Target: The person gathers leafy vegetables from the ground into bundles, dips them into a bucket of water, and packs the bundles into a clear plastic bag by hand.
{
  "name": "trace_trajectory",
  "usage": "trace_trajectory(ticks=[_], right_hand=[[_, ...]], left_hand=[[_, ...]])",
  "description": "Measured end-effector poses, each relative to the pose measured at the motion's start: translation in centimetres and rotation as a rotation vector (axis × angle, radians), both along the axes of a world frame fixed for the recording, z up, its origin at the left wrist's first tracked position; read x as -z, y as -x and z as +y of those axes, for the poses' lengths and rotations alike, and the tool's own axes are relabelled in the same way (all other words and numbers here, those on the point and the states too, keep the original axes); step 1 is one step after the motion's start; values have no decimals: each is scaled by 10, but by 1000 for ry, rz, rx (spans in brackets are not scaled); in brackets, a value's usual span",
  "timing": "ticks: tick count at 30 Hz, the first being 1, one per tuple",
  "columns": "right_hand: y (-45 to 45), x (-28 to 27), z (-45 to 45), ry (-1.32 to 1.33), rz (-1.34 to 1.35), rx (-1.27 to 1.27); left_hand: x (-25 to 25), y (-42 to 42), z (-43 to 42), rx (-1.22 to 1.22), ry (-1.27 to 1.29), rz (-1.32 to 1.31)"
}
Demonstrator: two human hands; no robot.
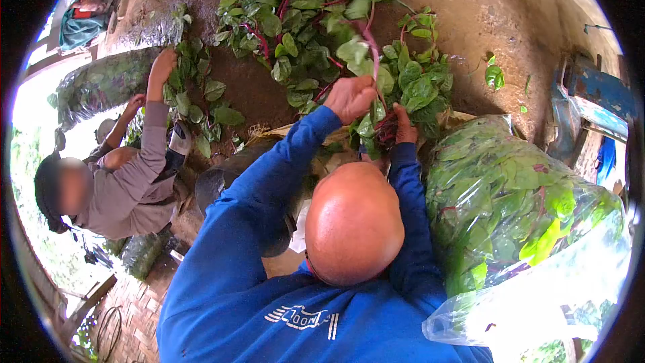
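My left hand (353, 99), in a blue sleeve, is closed in a fist around a purple-red stem (374, 50) of leafy greens. The leaves at that stem's upper end are blurred by motion. Close by on the right, my right hand (405, 126) is wrapped around a bunch of leafy greens (385, 129), its red stem ends low between both hands. Part of this hand is hidden behind the leaves and the head. Beyond my hands, a large heap of the same red-stemmed greens (295, 23) lies on the ground.
A clear plastic bag (497, 195) stuffed with leaves stands at right. On the left, another person (127, 188) reaches toward greens (195, 87) beside a second filled bag (101, 87). A worn blue object (598, 97) stands far right. Loose leaves (494, 75) lie on the ground.
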State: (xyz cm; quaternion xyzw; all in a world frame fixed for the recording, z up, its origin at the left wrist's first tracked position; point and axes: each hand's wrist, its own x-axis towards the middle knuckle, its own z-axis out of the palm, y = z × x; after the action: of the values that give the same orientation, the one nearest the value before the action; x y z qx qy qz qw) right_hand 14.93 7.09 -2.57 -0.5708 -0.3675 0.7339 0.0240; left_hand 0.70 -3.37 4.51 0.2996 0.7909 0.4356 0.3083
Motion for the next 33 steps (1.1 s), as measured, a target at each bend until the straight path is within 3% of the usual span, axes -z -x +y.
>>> trace_trajectory(ticks=[1, 3, 5, 7, 11, 20, 22, 23, 25, 26, 27, 29, 33], right_hand=[[1, -4, 2, 41, -14, -60], [-3, 11, 0, 44, 4, -10], [-7, 34, -1, 44, 20, 44], [-10, 53, 0, -81, 109, 110], [-8, 52, -4, -90, 176, 183], [-16, 53, -4, 7, 206, 59], [-14, 53, -5, 280, 323, 152], [-16, 59, -6, 284, 324, 150], [-20, 73, -10, -9, 470, 137], [-14, 48, -5, 278, 407, 213], [-11, 43, -5, 283, 409, 213], [-5, 36, -6, 186, 170, 195], [-1, 37, -5, 17, 136, 155]], left_hand=[[-4, -2, -1, 2, -3, 0], [-7, -4, 0, 300, 62, 141], [10, -5, -3, 389, 186, 127], [21, -9, -4, 519, 295, 275], [25, -11, -4, 533, 242, 265], [26, -24, 12, 482, 192, 217], [31, -26, 16, 587, 249, 265], [30, -28, 18, 585, 253, 265], [26, -29, 20, 606, 288, 309], [24, -28, 19, 614, 287, 314], [25, -29, 18, 614, 292, 315], [27, -29, 16, 635, 256, 322], [31, -18, 0, 541, 108, 228]])
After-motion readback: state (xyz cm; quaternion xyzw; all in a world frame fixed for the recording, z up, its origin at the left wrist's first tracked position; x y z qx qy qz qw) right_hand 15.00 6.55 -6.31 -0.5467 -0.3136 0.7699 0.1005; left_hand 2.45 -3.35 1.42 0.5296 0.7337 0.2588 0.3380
